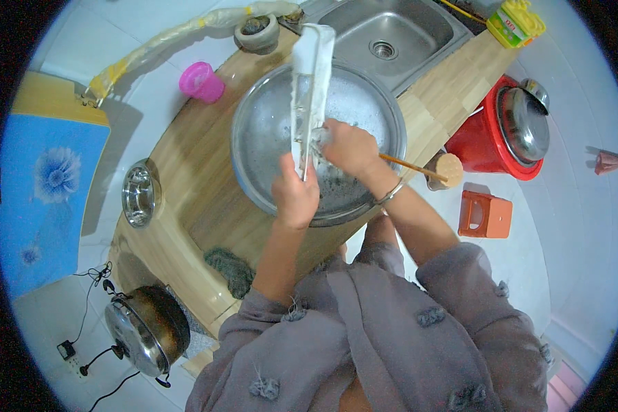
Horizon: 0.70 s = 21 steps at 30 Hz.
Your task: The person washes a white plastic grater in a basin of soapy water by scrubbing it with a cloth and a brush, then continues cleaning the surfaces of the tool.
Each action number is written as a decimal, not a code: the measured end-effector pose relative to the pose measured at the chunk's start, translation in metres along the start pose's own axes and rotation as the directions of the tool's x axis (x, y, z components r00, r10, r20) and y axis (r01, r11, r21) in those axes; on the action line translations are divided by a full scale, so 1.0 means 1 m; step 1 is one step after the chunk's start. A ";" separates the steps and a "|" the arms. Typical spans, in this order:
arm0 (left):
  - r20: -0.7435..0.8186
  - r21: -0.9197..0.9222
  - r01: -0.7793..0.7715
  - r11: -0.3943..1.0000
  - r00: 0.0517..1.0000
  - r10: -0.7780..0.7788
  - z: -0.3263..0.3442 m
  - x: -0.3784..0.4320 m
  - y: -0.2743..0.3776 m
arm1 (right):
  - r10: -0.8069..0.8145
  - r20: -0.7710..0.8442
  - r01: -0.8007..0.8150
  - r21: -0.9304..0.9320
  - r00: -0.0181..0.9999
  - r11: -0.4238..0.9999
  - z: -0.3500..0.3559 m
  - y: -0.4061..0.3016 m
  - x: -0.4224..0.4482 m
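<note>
Over a wide metal basin (pixel 257 154) on the wooden counter, my left hand (pixel 297 198) grips the lower end of a long, narrow white object (pixel 313 56), perhaps a plastic tray or cover. The piece stands up from the hand, seen nearly edge-on. My right hand (pixel 351 147), with a bangle at its wrist, presses a crumpled greyish-white cloth or scrubber (pixel 319 139) against its lower part; its exact kind cannot be told. Dark specks and water show in the basin under the hands.
A steel sink (pixel 422 31) lies behind the basin. Around stand a pink cup (pixel 202 82), a stone mortar (pixel 257 35), a steel bowl (pixel 139 195), a dark mesh cloth (pixel 230 270), a lidded pot (pixel 149 329), a red bucket (pixel 474 139) and an orange stool (pixel 486 213).
</note>
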<state>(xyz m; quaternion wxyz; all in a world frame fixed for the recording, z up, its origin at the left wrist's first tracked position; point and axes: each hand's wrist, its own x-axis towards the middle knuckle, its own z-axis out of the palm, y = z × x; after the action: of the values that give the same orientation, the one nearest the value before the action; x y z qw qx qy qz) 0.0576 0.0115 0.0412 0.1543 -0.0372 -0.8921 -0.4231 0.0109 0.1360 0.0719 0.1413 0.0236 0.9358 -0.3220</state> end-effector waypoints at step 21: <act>0.373 -0.788 0.454 0.415 0.889 -0.264 -0.002 0.010 -0.027 | -0.176 -0.359 0.207 0.047 0.916 0.977 0.001 0.013 -0.016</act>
<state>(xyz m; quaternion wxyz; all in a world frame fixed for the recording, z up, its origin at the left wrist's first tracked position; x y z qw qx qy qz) 0.0429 -0.0077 0.0252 -0.0659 0.0434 -0.5584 -0.8258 0.0281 0.1465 0.0684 -0.0624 -0.0048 0.9294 -0.3638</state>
